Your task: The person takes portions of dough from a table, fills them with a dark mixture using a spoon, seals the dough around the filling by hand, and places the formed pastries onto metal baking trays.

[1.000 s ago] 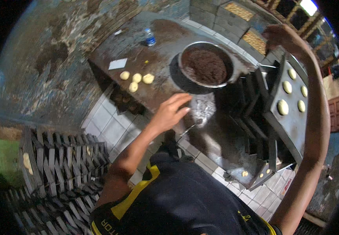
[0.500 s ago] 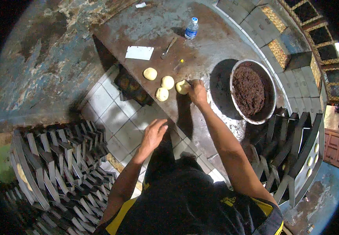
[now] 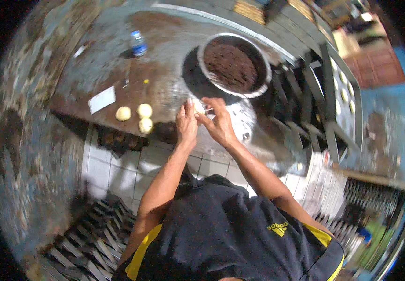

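One dough piece pinched in both hands' fingers; three dough balls nearby.

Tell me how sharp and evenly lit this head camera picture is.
Head view: fisheye bends the edges and blackens the corners; the right side smears with motion blur; the hands, left hand and right hand, and the bowl in the middle are fairly sharp; light is dim, bluish.

Bowl behind both hands on the surface, three dough balls left of them, bottle far behind-left, tray rack right.
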`<state>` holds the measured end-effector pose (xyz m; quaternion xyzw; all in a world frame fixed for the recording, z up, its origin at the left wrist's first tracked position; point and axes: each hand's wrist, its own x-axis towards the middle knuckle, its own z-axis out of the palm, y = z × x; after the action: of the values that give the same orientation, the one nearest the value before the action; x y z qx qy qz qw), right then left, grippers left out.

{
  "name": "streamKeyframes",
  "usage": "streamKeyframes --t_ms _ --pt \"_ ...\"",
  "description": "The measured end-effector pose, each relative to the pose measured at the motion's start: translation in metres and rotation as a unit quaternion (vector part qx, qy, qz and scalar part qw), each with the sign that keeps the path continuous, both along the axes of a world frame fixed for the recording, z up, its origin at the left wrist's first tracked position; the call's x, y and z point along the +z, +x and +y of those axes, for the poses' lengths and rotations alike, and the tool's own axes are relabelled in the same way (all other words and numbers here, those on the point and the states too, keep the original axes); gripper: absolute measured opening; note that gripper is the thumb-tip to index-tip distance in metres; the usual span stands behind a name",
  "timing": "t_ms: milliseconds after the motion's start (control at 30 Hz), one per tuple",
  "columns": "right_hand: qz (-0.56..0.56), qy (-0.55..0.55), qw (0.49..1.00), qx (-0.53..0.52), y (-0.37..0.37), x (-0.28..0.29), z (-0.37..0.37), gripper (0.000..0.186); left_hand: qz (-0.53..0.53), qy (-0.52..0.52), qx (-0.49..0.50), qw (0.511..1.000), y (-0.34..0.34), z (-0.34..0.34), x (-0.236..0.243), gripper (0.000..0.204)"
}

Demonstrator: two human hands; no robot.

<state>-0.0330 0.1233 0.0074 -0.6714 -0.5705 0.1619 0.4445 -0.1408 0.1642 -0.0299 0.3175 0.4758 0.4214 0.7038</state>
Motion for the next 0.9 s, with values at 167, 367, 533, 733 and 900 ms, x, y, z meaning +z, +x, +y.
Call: streamKeyframes --t_ms 167,367,533,733,900 --pt "0.333 -0.119 0.930 -0.097 0.030 -0.016 -0.091 0.031 0.006 0.049 -0.098 0.994 0.054 -0.058 0.017 0.045" --pt "0.409 -0.051 0.902 -0.126 0.060 0.004 -0.192 0.026 -0.006 0.091 -0.241 0.966 0.067 -0.126 0.008 0.050" --pt "-0.078 -0.065 0.993 -0.052 0.040 -0.063 -0.231 0.036 0.223 0.022 -0.396 0.890 0.010 -0.169 -0.134 0.049" --pt "0.153 0.014 0.978 -0.140 0.057 -0.062 -0.217 0.037 -0.039 -0.087 -0.298 0.950 0.032 -0.186 -0.076 0.030" --pt "-0.058 -0.220 0.950 -0.215 0.100 -0.168 -0.198 0.023 -0.113 -0.066 -0.293 0.947 0.040 -0.126 -0.036 0.065"
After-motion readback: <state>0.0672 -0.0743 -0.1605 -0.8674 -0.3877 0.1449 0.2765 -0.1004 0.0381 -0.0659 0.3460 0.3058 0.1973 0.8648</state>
